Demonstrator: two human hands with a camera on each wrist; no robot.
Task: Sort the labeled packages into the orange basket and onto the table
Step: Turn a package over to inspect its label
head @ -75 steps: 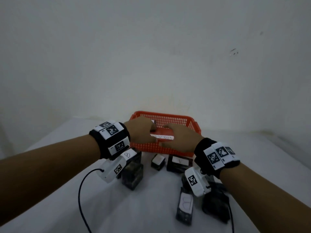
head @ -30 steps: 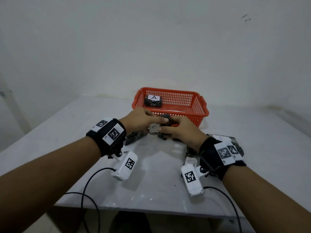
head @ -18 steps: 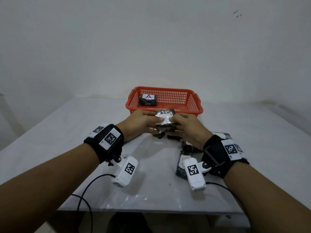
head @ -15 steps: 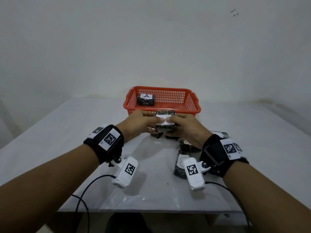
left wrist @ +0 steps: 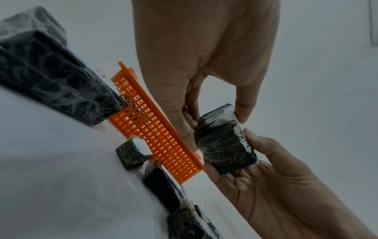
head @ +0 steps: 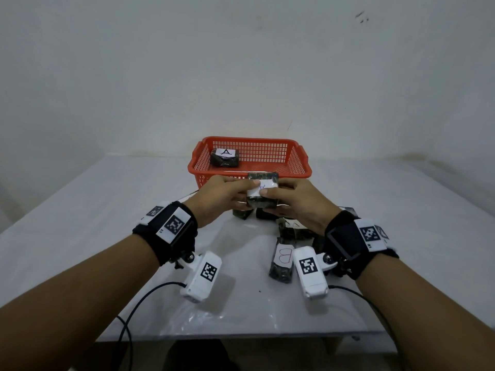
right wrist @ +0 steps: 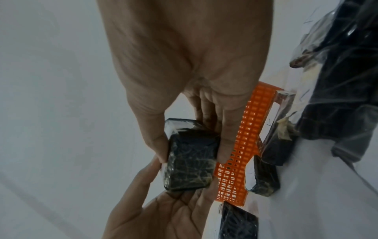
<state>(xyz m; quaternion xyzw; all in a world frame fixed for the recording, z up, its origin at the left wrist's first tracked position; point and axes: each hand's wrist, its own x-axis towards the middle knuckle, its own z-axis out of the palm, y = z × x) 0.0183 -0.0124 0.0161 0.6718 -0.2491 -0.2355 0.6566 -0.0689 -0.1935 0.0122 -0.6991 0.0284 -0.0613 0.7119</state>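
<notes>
Both hands hold one dark, plastic-wrapped package (head: pixel 263 199) (left wrist: pixel 223 145) (right wrist: pixel 190 161) just above the table, in front of the orange basket (head: pixel 297 159). My left hand (head: pixel 242 192) grips its left side, thumb on top. My right hand (head: pixel 277 195) grips its right side, thumb on the white label, whose letter is partly covered. Inside the basket, at its left end, lies a package labelled A (head: pixel 224 158). A package labelled B (head: pixel 282 259) lies on the table near my right wrist.
Several more dark wrapped packages (head: pixel 293 228) lie on the white table (head: pixel 107 210) under and behind my right hand, and others (head: pixel 242 212) sit below the held one. Camera cables (head: pixel 139 303) trail off the table's front edge. A plain wall stands behind the basket.
Both hands came back from the basket, leaving package A inside. They took a package from the table pile and have raised it in front of the basket.
</notes>
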